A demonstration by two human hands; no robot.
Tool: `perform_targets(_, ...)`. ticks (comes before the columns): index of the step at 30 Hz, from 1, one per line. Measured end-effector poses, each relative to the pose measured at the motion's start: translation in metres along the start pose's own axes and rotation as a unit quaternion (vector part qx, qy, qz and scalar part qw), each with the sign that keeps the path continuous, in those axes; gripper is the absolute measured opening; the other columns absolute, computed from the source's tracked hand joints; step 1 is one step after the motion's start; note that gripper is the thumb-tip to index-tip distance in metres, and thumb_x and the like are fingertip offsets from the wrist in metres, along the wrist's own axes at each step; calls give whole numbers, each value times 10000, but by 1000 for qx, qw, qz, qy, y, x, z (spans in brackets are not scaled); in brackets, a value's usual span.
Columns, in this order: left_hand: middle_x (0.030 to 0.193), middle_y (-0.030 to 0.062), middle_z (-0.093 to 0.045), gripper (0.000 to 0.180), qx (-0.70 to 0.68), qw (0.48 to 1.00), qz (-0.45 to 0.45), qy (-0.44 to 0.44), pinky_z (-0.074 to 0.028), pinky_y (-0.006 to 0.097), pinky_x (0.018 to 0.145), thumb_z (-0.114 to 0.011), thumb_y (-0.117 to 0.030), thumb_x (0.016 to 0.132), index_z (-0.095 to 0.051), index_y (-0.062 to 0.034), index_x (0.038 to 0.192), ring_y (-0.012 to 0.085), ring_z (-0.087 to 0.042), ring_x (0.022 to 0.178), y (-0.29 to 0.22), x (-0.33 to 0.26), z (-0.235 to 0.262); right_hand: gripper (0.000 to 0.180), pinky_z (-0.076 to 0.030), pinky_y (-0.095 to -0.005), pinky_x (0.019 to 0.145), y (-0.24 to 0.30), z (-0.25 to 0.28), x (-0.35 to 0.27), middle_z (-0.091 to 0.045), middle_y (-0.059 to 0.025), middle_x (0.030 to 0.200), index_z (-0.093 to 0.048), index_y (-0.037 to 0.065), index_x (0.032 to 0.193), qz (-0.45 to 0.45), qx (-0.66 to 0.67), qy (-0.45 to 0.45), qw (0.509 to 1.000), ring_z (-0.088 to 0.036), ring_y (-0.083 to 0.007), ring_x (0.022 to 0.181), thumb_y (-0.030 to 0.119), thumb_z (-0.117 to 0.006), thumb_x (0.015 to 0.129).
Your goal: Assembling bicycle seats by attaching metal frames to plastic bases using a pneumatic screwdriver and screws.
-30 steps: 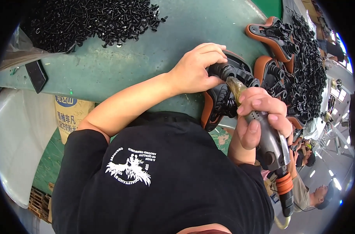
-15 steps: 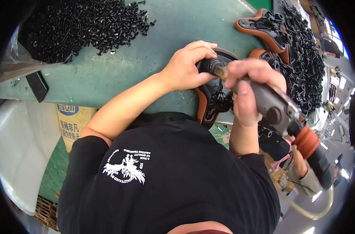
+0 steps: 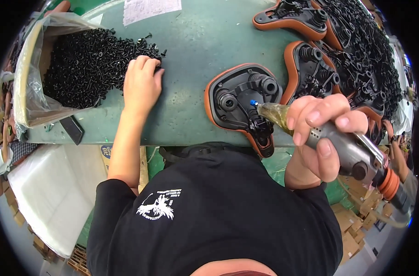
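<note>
My left hand (image 3: pixel 142 85) is at the right edge of a heap of black screws (image 3: pixel 87 69), its fingers curled. A small dark bit shows between forefinger and thumb, too hidden to name. In my right hand (image 3: pixel 322 131) is a grey air screwdriver (image 3: pixel 345 149) with an orange ring, my fingers wrapped round its body. Its blue-tipped bit points left, over an upturned bicycle saddle (image 3: pixel 239 108), and whether it touches I cannot tell. That saddle has a black underside, an orange-brown rim and two round black spring mounts. Its nose points toward me at the table's near edge.
More upturned saddles (image 3: pixel 306 64) lie at the right, beside a big pile of black metal parts (image 3: pixel 370 64). The screws spill from a plastic-lined box (image 3: pixel 30 87). A dark phone-like slab (image 3: pixel 72 129) lies near the edge, a paper sheet (image 3: pixel 152 9) at the back.
My left hand has left the saddle and moved left to the screw heap. The screwdriver in my right hand has drawn back from the mount, which is now uncovered. The view has shifted.
</note>
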State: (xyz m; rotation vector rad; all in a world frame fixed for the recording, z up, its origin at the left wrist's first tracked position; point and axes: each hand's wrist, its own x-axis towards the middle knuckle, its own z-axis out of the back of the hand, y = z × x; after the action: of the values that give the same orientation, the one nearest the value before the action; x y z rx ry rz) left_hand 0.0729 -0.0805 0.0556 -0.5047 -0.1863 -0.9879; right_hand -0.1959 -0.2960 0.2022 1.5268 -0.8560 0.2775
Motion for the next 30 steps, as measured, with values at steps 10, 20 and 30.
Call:
perform_targets(10, 1187, 193, -717, 120, -692, 705, 84, 135, -570, 376, 933, -630, 63, 995, -587, -39, 1043, 217, -699, 1031, -101, 14, 19, 464, -563, -335, 674, 43, 24, -8, -624, -93, 1149, -511, 122, 1386, 41, -15, 15, 999, -660, -133, 678, 100, -640, 941)
perform_targets(20, 1163, 185, -683, 173, -846, 454, 78, 269, -642, 371, 768, -685, 30, 993, -742, 55, 1154, 256, -739, 876, -182, 2, 8, 394, -595, -354, 663, 63, 21, -35, -680, -121, 1115, -480, 115, 1301, 77, 38, -41, 995, -696, -161, 698, 35, -663, 961)
perform_targets(30, 1231, 156, -701, 590, -422, 819, -334, 196, -528, 468, 1004, -906, -262, 778, -683, 27, 1242, 371, -672, 1119, -176, 79, 3, 380, -590, -403, 673, 75, 33, -52, -649, -192, 1133, -461, 95, 1251, 93, -25, -56, 994, -681, -205, 710, 11, -648, 930)
